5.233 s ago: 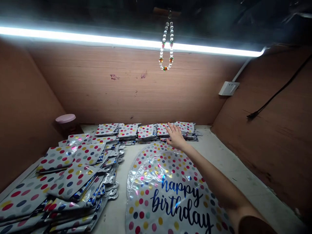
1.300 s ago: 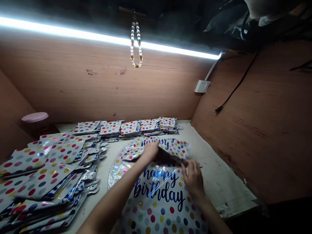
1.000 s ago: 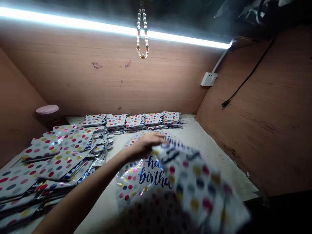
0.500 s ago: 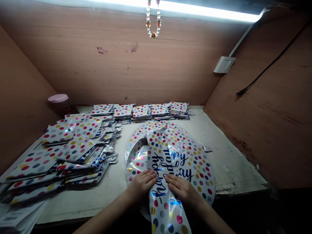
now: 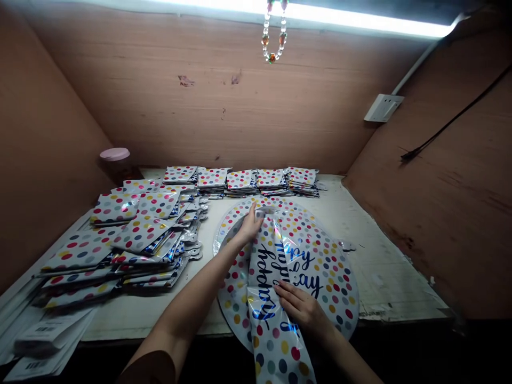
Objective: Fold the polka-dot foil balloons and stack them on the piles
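Note:
A round foil balloon with coloured dots and blue "happy birthday" lettering lies on the bench, with one side folded over into a long strip. The strip runs past the bench's front edge and hangs down. My left hand grips the strip's far end at the fold. My right hand lies flat on the strip's lower part, pressing it against the balloon.
Several stacks of folded dotted foil balloons line the back wall, and more are piled to the left. White papers lie at the front left. A pink-lidded jar stands at the back left corner.
My left hand has moved from the strip's near part up to its far end. My right hand has shifted slightly along the strip. The view has moved a little.

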Motion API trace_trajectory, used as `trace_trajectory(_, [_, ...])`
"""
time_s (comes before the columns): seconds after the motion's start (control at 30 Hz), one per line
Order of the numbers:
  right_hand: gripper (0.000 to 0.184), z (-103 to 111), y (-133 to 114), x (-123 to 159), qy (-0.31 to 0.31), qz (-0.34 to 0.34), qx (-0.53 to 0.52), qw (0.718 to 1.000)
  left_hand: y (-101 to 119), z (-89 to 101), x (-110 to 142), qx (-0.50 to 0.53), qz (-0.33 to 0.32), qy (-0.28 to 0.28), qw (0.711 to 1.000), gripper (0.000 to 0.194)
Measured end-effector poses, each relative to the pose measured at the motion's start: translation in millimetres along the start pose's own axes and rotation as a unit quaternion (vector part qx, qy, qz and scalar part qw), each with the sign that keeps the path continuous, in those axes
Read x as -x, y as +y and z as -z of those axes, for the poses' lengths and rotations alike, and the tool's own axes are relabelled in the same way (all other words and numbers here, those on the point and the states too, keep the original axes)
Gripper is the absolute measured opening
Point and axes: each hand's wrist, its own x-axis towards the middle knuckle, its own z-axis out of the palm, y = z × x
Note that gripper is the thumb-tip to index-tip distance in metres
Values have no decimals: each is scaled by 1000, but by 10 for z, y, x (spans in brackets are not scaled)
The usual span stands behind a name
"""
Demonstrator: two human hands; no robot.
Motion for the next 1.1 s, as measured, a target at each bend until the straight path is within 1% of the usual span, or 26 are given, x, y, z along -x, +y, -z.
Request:
trace_trajectory(0.03, [21,-8,1,5,2,-2,1,1000,-10,38,74,-25,-22,19,999,65])
trace_trajectory(0.07, [21,-18,2,15,3,-7,-1,1000,-42,93,203,-62,-66,26,996,69])
trace_trajectory(0.1, [22,-28,4,29,5,-15,-7,1000,-90,163,376,-109,-128,5,986,73])
trace_trajectory(0.13, [23,-37,6,46,7,-27,-19,999,-150,242,579,-162,-202,-39,965,77])
trace_trajectory(0.17, [23,-44,10,62,10,-42,-35,998,-215,322,795,-207,-272,-115,933,81])
trace_trajectory(0.2, [22,-47,14,77,13,-59,-55,997,-278,395,1008,-240,-317,-202,895,84])
trace_trajectory(0.23, [21,-47,18,89,14,-79,-77,994,-337,451,1203,-257,-335,-270,865,87])
trace_trajectory(0.27, [20,-44,21,99,14,-98,-100,990,-391,483,1368,-266,-337,-317,846,90])
trace_trajectory(0.3, [20,-38,24,105,14,-113,-122,986,-438,486,1498,-271,-330,-335,840,91])
trace_trajectory(0.33, [20,-29,24,109,15,-126,-142,982,-481,461,1591,-271,-322,-326,847,87])
trace_trajectory(0.37, [19,-17,23,109,17,-133,-161,978,-519,413,1648,-264,-317,-306,858,77])
trace_trajectory(0.43, [19,15,16,94,28,-148,-199,968,-581,276,1682,-228,-311,-251,888,47])
trace_trajectory(0.47, [19,33,14,73,28,-171,-216,961,-601,204,1673,-203,-294,-218,908,35])
trace_trajectory(0.5, [20,50,17,40,16,-219,-224,949,-612,138,1653,-174,-261,-185,931,28])
trace_trajectory(0.57, [21,71,47,-73,-31,-355,-207,911,-602,34,1602,-121,-148,-110,975,23])
trace_trajectory(0.6, [23,70,76,-153,-54,-419,-183,888,-583,-5,1573,-104,-83,-69,989,23])
trace_trajectory(0.63, [26,58,112,-246,-72,-472,-151,866,-559,-39,1544,-95,-29,-31,995,23])
trace_trajectory(0.7, [33,6,198,-451,-93,-530,-88,838,-503,-103,1483,-105,32,35,993,25])
trace_trajectory(0.77, [36,-66,271,-643,-110,-562,-36,819,-446,-165,1428,-143,49,82,985,37])
trace_trajectory(0.83, [35,-135,303,-788,-134,-585,5,799,-384,-220,1382,-205,48,136,968,52])
trace_trajectory(0.9, [36,-189,294,-871,-157,-597,38,786,-319,-257,1332,-279,-3,172,945,50])
trace_trajectory(0.93, [36,-209,282,-892,-169,-598,52,782,-289,-267,1300,-311,-50,161,935,46])
trace_trajectory(0.97, [36,-226,269,-903,-180,-598,66,779,-268,-271,1260,-336,-104,124,928,42])
trace_trajectory(1.03, [37,-251,257,-903,-201,-591,90,776,-265,-263,1162,-361,-189,7,913,38])
trace_trajectory(1.07, [37,-258,262,-899,-210,-584,99,778,-288,-251,1111,-369,-208,-46,905,39])
trace_trajectory(1.1, [36,-262,275,-894,-220,-575,107,781,-324,-237,1064,-375,-215,-86,897,45])
